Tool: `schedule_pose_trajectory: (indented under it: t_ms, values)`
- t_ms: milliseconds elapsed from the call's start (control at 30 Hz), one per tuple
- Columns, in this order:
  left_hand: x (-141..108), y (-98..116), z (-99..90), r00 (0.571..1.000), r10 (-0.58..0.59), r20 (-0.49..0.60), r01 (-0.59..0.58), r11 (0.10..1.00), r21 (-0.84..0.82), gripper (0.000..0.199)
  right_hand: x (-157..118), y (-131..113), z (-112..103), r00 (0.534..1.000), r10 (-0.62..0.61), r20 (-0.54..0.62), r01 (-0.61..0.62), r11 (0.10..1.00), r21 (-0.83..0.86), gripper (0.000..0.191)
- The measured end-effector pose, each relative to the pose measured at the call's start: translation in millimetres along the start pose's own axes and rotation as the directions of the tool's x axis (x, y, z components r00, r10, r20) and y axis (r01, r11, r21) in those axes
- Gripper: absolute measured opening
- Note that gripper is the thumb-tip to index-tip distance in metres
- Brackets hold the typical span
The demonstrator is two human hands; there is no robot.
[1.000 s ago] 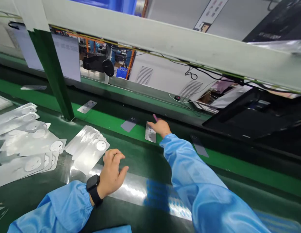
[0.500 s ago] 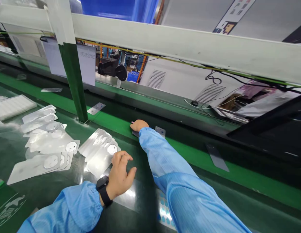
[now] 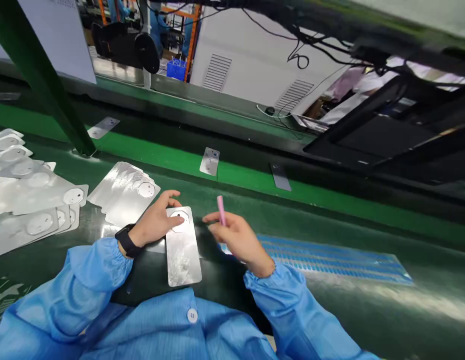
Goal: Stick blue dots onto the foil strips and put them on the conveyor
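Observation:
A pale rectangular plate (image 3: 183, 255) with a round mark near its top end lies in front of me, over the table's near edge. My left hand (image 3: 156, 222) grips its upper left side, thumb on the face by the round mark and fingers behind the edge. To the right of the plate, not touching it, my right hand (image 3: 236, 237) is closed around a pink pen-like stick (image 3: 221, 210) that points upward. Fanned stacks of similar plates (image 3: 123, 192) lie left of my left hand. A sheet with rows of blue stickers (image 3: 330, 260) lies beyond my right hand.
Single plates (image 3: 209, 161) rest along the bright green strip (image 3: 243, 177) beyond the table. A dark green post (image 3: 44, 80) rises at the left, near more stacked plates (image 3: 40, 192). Black panels (image 3: 397, 130) and hanging cables stand at the back right.
My right hand has come back from the green strip towards me. A plate is now in my left hand, which was empty and open. The view has shifted right and down, showing more of the sticker sheet.

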State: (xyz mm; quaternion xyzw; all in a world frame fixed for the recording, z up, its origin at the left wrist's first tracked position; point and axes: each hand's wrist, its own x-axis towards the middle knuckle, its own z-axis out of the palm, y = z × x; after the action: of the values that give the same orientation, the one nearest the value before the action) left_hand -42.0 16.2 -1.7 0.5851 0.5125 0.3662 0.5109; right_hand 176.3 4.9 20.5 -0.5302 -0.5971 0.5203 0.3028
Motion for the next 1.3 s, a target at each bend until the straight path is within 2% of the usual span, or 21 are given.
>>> schedule_pose_trajectory:
  t_ms: [67,133,233,333,400,533,700,1067,1300]
  values:
    - [-4.9,6.3,6.1,0.995,0.013,0.098,-0.025,0.992,0.120,0.051,-5.9,16.3,-11.5,0.989,-0.003,-0.151,0.030,0.983,0.181,0.022]
    - [-6.4,11.0,14.8,0.988,0.036,0.151,-0.066,0.977,0.204,0.048,-7.4,28.9,-22.3,0.977,-0.034,-0.212,0.077,0.977,0.201,0.028]
    - [-4.5,12.3,29.1,0.977,0.087,0.195,-0.145,0.941,0.305,0.046,-11.0,41.7,-29.3,0.995,0.004,-0.101,0.003,0.998,0.069,0.036]
    - [-4.2,8.6,38.1,0.961,0.144,0.235,-0.238,0.866,0.441,0.044,-16.2,48.7,-27.2,0.996,0.082,0.034,-0.083,0.996,0.029,0.039]
    - [-6.9,6.1,39.5,0.954,0.147,0.260,-0.271,0.789,0.551,0.045,-18.2,51.1,-24.6,0.993,0.111,0.048,-0.113,0.992,0.054,0.039]
    - [-14.6,5.2,37.1,0.945,0.065,0.319,-0.279,0.670,0.688,0.053,-18.6,52.3,-22.5,0.985,0.172,0.011,-0.173,0.982,0.077,0.038]
    - [-17.5,4.7,37.4,0.939,0.045,0.341,-0.289,0.641,0.711,0.053,-19.9,48.1,-22.6,0.979,0.203,0.018,-0.203,0.979,0.005,0.032]
    - [-20.4,-1.4,39.1,0.941,0.057,0.332,-0.294,0.620,0.727,0.059,-20.6,48.3,-22.8,0.975,0.219,0.042,-0.220,0.976,-0.002,0.034]
    - [-19.2,-1.6,40.0,0.945,0.073,0.318,-0.288,0.642,0.710,0.063,-17.8,37.2,-22.5,0.975,0.220,0.030,-0.222,0.952,0.211,0.040]
